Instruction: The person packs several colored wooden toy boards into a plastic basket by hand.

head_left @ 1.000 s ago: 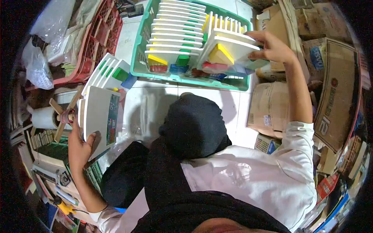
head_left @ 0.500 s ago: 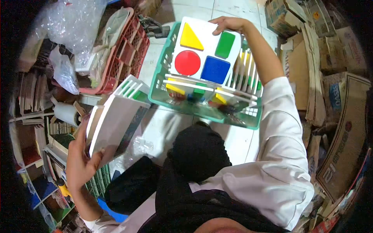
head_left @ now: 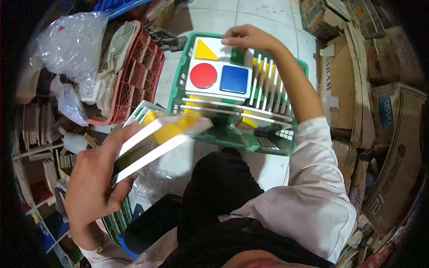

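Note:
My left hand (head_left: 96, 178) grips a few white boards (head_left: 154, 156) along their near edges, thumb below and fingers above. Yellow shapes show between these boards, blurred by motion. In the green basket (head_left: 176, 91), a white shape board (head_left: 191, 73) faces up with a yellow triangle, a red circle, a blue square and a partly covered green rectangle. My right hand (head_left: 248, 38) is closed at that board's top edge, thumb over its face; the other fingers are partly hidden. More white shape boards (head_left: 268, 87) stand on edge in the basket, to the right and in front.
A red crate (head_left: 138, 76) with plastic bags stands left of the basket. Clear plastic wrap (head_left: 73, 42) is piled at upper left. Shelves (head_left: 42, 154) line the left side, and stacked cardboard boxes (head_left: 397, 152) line the right. White floor tiles (head_left: 212, 15) show beyond the basket.
My right hand and the shape board have shifted left and slightly down in view. My left hand has turned its boards towards the basket, so their yellow shapes now show.

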A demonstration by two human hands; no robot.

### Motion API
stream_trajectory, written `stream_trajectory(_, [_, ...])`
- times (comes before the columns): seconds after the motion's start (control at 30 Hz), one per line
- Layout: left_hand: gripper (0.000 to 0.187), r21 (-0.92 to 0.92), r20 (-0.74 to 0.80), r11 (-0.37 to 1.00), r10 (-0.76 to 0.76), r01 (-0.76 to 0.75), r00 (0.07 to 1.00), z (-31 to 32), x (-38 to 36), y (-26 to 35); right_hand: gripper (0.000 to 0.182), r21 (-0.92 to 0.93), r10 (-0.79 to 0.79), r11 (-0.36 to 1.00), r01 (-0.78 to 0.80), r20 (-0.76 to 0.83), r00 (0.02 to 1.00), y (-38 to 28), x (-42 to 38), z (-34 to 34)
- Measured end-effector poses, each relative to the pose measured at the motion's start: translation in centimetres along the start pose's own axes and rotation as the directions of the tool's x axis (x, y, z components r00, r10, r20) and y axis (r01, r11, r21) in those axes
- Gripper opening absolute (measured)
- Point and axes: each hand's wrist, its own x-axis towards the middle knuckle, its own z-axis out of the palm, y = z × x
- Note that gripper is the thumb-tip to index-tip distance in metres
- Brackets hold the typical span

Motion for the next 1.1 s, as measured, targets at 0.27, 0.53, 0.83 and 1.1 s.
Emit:
stream_trajectory(0.27, [0.049, 0.459, -0.248, 0.627, 0.771, -0.629, 0.587, 6.9, 10.4, 4.3, 0.112, 0.99, 0.01, 0.062, -0.126, 0.125, 0.992, 2.5, -20.0, 3.6])
stream_trajectory(0.53, [0.071, 0.336, -0.283, 0.565, 0.824, -0.754, 0.491, 22.7, 22.7, 8.8, 0.062, 0.857, 0.514, 0.5, 0.125, -0.41, 0.754, 10.6, -24.6, -3.5])
stream_trajectory(0.83, [0.082, 0.375, -0.149, 0.625, 0.77, -0.685, 0.621, 28.4, 26.2, 8.9, 0.065, 0.832, 0.397, 0.515, 0.206, -0.444, 0.803, 20.0, -20.3, -4.5])
stream_trajectory(1.1, [0.104, 0.057, -0.455, 0.968, 0.244, -0.246, 0.857, 27.5, 23.2, 5.0, 0.055, 0.611, 0.583, 0.767, -0.195, -0.538, 0.609, 14.3, -16.8, -2.3])
